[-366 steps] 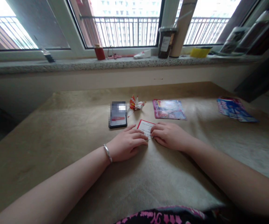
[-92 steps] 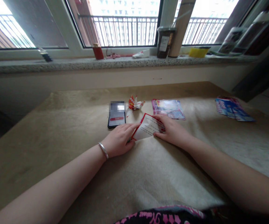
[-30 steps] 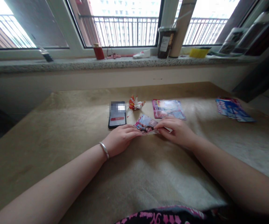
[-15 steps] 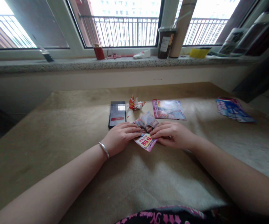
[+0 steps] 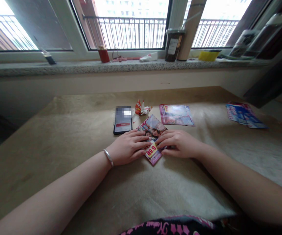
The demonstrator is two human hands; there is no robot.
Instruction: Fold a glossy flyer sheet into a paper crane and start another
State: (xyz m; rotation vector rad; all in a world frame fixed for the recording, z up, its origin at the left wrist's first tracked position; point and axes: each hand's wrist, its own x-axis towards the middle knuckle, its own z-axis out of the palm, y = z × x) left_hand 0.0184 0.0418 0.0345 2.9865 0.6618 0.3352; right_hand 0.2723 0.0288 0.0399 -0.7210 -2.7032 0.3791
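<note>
A folded, colourful printed leaflet (image 5: 152,159) lies on the table as a diamond, one corner toward me and "89.9" printed on its lower part. My left hand (image 5: 128,147), with a silver bangle at the wrist, rests on its left side, fingers stretched out. From the right, my right hand (image 5: 177,143) lays its spread fingers across the other edge. The fingertips cover parts of both sides. Just beyond the leaflet sits a red and white folded paper crane (image 5: 142,108). A phone (image 5: 123,125) lies close to my left fingers, its screen partly blurred.
Behind my right hand a flat pink leaflet (image 5: 177,115) lies on the table (image 5: 94,199). Several blue and red leaflets (image 5: 245,115) are stacked at the far right. The windowsill (image 5: 128,67) holds a red container (image 5: 103,54), a lidded dark cup (image 5: 173,45) and a yellow object (image 5: 208,55).
The leaflet now lies flatter and squarer to me, its near corner lower and its far point higher. My fingers have spread over its sides, the right hand shifting slightly left.
</note>
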